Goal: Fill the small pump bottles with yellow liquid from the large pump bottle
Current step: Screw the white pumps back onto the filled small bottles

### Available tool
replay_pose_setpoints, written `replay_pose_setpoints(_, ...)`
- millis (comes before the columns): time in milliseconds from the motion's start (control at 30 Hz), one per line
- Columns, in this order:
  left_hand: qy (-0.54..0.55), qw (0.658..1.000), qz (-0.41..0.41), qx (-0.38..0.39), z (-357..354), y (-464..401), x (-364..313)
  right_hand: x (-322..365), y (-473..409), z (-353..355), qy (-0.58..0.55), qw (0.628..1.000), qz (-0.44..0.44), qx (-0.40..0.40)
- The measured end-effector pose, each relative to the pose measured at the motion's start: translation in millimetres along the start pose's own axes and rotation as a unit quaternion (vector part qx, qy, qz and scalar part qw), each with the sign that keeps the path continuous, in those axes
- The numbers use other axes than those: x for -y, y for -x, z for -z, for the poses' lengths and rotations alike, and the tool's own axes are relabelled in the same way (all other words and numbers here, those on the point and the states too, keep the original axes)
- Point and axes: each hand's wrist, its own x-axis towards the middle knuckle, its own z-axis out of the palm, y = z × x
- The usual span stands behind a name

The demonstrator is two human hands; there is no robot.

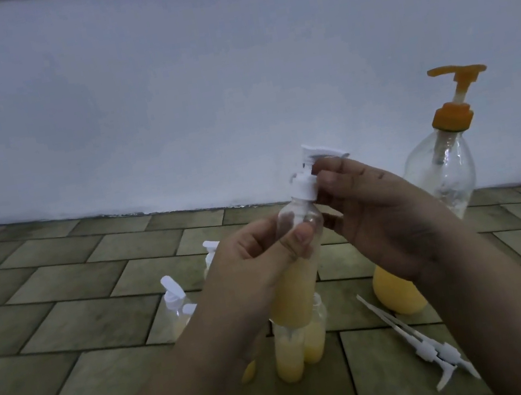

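1. Step in hand, as I read it: screwing the white pump cap (306,185) onto a filled small pump bottle (295,274) held in the air above the floor (72,300).
2. Left hand (263,259) wraps the bottle's upper body, thumb pressed across the clear shoulder, fingers curled round behind it.
3. Right hand (373,215) pinches the cap's ribbed collar between thumb and fingertips; remaining fingers loosely curled.
4. To do it well: keep the bottle upright and near still, turn the collar only, not the nozzle head; seat threads square before tightening, or it cross-threads and leaks. Don't squeeze the body: thin plastic, liquid would rise.
5. Held bottle: clear, slim, cylindrical with rounded shoulder; lower part filled with opaque pale yellow liquid, upper part clear.
6. Large pump bottle (438,187): stands on the floor near the wall, to the right behind the right hand; clear ridged plastic, orange collar and pump head, yellow liquid only at the bottom.
7. Below the hands: a cluster of small uncapped-looking bottles (299,347) with yellow liquid, standing on the floor, touching each other; exact count unclear.
8. Left of the hands: more small bottles with white pump caps (174,299), partly hidden by the left arm.
9. Loose white pump heads with dip tubes (424,342) lie flat on the floor, right of the cluster.
10. Floor: matte brownish rectangular tiles, dark grout; wall plain pale.
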Motion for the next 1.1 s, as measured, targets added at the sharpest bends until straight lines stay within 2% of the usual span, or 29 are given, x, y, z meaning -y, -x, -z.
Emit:
replay_pose_setpoints(167, 0.015, 1.000, -0.003, 0.001, 1, 2, -1, 1, 0, -4, -0.005, 0.999, 0.036, -0.009)
replay_pose_setpoints(267, 0.030, 1.000, 0.002, -0.007, 1, 3, -3, 1, -1, -4, 0.010, 1.000, 0.019, 0.005)
replay_pose_setpoints(400, 0.010, 1.000, -0.002, -0.006, 1, 3, -4, 1, -1, -4, -0.003, 0.999, 0.031, -0.032)
replay_pose_setpoints(500, 0.000, 1.000, -0.001, -0.008, 1, 4, -4, 4, 1, -7, 0.029, 0.999, 0.010, -0.014)
replay_pose_setpoints(633, 0.009, 1.000, -0.001, 0.002, -2, 6, -1, 5, 2, -6, 0.090, 0.994, 0.036, -0.056)
replay_pose_setpoints(733, 0.006, 1.000, 0.001, -0.003, -1, 4, 0, 7, 4, -7, 0.117, 0.992, 0.026, -0.036)
replay_pose_setpoints(867, -0.048, 0.998, -0.026, -0.021, -3, 2, 0, 1, 5, -8, 0.172, 0.978, 0.020, -0.112)
replay_pose_setpoints(1000, -0.051, 0.998, -0.028, -0.022, 0, -3, 0, 5, 6, -11, 0.110, 0.993, -0.013, -0.048)
replay_pose_setpoints(1100, -0.111, 0.991, -0.064, -0.041, -3, -5, 1, 2, 5, -13, 0.112, 0.986, 0.030, -0.121)
